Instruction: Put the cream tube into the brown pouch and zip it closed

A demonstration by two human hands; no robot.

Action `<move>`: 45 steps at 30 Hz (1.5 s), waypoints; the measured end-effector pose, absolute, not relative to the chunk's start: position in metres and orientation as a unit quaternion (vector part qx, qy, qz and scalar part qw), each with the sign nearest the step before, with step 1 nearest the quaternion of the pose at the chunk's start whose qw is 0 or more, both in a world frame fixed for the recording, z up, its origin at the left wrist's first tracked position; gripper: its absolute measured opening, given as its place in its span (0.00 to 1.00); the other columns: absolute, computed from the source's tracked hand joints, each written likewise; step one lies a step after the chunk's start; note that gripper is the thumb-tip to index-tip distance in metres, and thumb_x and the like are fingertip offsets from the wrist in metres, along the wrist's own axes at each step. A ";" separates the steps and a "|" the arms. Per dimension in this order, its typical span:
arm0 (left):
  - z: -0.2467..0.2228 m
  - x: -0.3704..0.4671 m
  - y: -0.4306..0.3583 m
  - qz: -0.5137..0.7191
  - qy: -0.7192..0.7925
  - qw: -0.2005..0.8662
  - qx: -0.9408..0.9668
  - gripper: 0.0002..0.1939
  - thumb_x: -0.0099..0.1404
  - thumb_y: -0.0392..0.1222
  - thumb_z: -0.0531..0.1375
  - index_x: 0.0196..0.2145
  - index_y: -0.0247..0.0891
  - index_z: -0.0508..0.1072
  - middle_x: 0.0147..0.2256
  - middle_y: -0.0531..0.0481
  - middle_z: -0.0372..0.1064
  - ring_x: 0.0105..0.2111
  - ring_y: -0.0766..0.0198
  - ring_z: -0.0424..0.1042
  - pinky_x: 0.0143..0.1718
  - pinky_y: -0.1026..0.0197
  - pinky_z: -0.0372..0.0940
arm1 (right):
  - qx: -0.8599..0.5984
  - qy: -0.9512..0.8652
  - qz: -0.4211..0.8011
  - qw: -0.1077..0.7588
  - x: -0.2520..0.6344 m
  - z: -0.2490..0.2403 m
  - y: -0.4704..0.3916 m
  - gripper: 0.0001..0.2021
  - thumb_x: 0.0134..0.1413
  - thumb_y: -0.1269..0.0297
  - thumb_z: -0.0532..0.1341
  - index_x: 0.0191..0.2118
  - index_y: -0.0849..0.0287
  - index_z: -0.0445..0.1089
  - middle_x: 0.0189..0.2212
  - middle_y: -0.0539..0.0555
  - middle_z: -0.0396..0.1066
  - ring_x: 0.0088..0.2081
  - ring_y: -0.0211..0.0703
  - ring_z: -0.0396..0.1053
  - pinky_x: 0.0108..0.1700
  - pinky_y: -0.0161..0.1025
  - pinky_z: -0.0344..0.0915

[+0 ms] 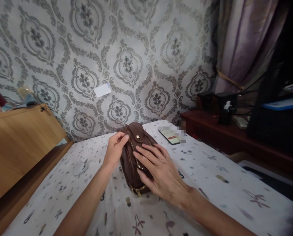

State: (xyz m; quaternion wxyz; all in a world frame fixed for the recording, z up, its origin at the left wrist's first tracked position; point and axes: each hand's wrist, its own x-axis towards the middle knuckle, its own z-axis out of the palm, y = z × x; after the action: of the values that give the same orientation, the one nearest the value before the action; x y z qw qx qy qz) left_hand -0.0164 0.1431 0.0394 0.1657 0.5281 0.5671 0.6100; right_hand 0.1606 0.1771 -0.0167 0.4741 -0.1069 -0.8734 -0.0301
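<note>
A brown leather bag (129, 164) with gold zippers and a round gold clasp lies on a white patterned cloth (87, 183). At the bag's upper left edge, my left hand (115, 149) is closed in a pinch; what sits between the fingertips is too small to name. My right hand (161, 170) rests spread over the right side of the bag, fingers apart. Part of the bag's right side is hidden beneath that hand. Just beyond, to the right, a phone (169, 136) lies with its screen lit.
A wooden headboard (26, 137) stands at the left. On the right is a dark red table (200, 126) with a pump bottle (226, 113) and cables. Behind the cloth rises a patterned wall bearing a white card (102, 90). A curtain (239, 49) hangs upper right.
</note>
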 end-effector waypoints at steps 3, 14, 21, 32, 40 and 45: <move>0.040 -0.018 0.146 0.602 0.562 0.133 0.551 0.11 0.61 0.46 0.60 0.26 0.38 0.67 0.25 0.57 0.60 0.28 0.67 0.59 0.34 0.64 0.55 | -0.092 -0.891 -0.053 0.442 0.157 -0.005 0.176 0.19 0.63 0.67 0.54 0.57 0.63 0.69 0.59 0.61 0.70 0.60 0.56 0.64 0.62 0.62 0.56; 0.041 -0.019 0.142 0.579 0.571 0.054 0.580 0.09 0.63 0.43 0.58 0.27 0.39 0.67 0.24 0.57 0.61 0.28 0.67 0.60 0.33 0.64 0.56 | -0.091 -0.897 -0.031 0.431 0.151 -0.003 0.172 0.20 0.63 0.70 0.51 0.57 0.65 0.69 0.55 0.59 0.74 0.58 0.52 0.67 0.65 0.58 0.55; 0.042 -0.014 0.136 0.557 0.582 0.034 0.591 0.08 0.64 0.43 0.57 0.28 0.39 0.69 0.25 0.56 0.64 0.29 0.65 0.63 0.33 0.64 0.57 | -0.085 -0.891 -0.019 0.446 0.150 -0.007 0.174 0.20 0.62 0.71 0.53 0.58 0.63 0.68 0.55 0.60 0.73 0.58 0.52 0.67 0.64 0.60 0.56; 0.044 -0.012 0.123 0.523 0.577 0.061 0.625 0.09 0.65 0.44 0.58 0.29 0.39 0.68 0.28 0.54 0.65 0.31 0.63 0.64 0.36 0.63 0.58 | -0.079 -0.886 -0.028 0.456 0.152 -0.008 0.174 0.21 0.61 0.73 0.53 0.58 0.60 0.69 0.55 0.60 0.73 0.58 0.52 0.67 0.62 0.61 0.60; 0.049 -0.011 0.114 0.475 0.581 0.048 0.659 0.10 0.67 0.44 0.57 0.28 0.39 0.68 0.28 0.54 0.62 0.31 0.64 0.63 0.35 0.64 0.57 | -0.088 -0.857 -0.022 0.507 0.162 -0.011 0.177 0.13 0.63 0.69 0.55 0.49 0.60 0.73 0.52 0.61 0.75 0.57 0.53 0.69 0.60 0.60 0.62; 0.051 -0.009 0.109 0.437 0.570 0.051 0.694 0.09 0.67 0.43 0.57 0.29 0.38 0.69 0.29 0.53 0.64 0.32 0.64 0.63 0.36 0.64 0.57 | -0.084 -0.858 -0.002 0.507 0.163 -0.013 0.179 0.13 0.63 0.66 0.56 0.51 0.61 0.71 0.53 0.63 0.73 0.58 0.55 0.67 0.60 0.61 0.63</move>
State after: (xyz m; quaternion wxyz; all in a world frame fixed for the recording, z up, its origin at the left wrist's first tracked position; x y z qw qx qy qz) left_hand -0.0091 0.1094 0.0505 0.0507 0.6938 0.5699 0.4374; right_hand 0.1634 0.1793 -0.0127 0.5070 -0.0837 -0.8579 -0.0023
